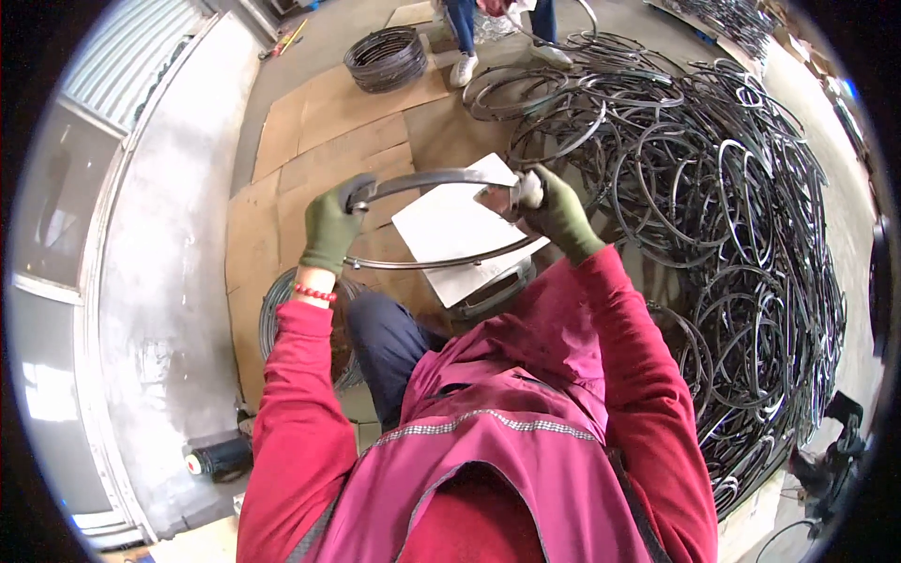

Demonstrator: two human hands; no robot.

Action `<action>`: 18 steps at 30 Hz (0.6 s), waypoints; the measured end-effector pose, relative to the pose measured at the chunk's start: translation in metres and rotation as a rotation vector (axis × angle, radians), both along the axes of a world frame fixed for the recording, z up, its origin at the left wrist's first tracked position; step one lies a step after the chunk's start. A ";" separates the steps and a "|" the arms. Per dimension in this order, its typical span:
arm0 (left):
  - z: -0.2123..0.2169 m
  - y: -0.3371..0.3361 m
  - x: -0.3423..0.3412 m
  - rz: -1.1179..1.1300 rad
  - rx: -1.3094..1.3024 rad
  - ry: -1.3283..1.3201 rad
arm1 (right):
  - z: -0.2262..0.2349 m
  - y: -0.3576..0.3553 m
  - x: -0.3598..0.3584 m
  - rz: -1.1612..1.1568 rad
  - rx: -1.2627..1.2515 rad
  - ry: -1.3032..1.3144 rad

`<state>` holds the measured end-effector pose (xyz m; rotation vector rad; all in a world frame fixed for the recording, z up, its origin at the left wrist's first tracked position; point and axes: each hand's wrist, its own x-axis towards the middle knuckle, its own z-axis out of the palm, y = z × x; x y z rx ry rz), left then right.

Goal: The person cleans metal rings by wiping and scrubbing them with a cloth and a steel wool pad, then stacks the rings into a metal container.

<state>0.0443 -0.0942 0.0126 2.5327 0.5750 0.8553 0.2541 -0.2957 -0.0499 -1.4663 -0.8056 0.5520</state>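
A thin dark metal hoop (441, 266) is held up in front of my lap, its far side broad and grey, its near side narrow and shiny. My left hand (330, 230), in a green glove, is closed round the hoop's left side. On the opposite side my right hand (561, 214), also gloved in green, grips the hoop together with a whitish wad (530, 190), perhaps cloth. Fingers of the right hand are partly hidden by the wad. Below the hoop lies a white sheet (441, 225), with a dark curved frame (493, 298) by its near edge.
A large tangled heap of hoops (676, 169) fills the right side. Stacked hoops (385, 61) stand on flattened cardboard (352, 150) ahead; more hoops (272, 314) lie by my left knee. Another person's legs (462, 28) are at the far side. A black cylinder (223, 458) lies lower left.
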 end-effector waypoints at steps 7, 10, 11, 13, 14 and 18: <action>0.004 -0.030 0.030 -0.061 0.191 0.147 | 0.051 0.021 -0.038 -0.091 -0.059 -0.948; 0.005 -0.030 0.035 -0.118 0.149 0.122 | 0.073 0.022 -0.048 -0.034 -0.222 -1.048; 0.001 -0.026 0.034 -0.134 0.147 0.133 | 0.069 0.014 -0.042 -0.097 -0.224 -1.057; -0.002 -0.012 0.025 -0.198 0.172 0.108 | 0.050 -0.008 -0.022 -0.122 -0.028 -0.844; -0.004 -0.006 0.018 -0.144 0.149 0.128 | 0.037 -0.023 -0.009 -0.058 -0.104 -0.680; -0.010 -0.003 0.017 -0.053 -0.138 0.099 | 0.017 -0.047 0.000 -0.100 -0.166 -0.242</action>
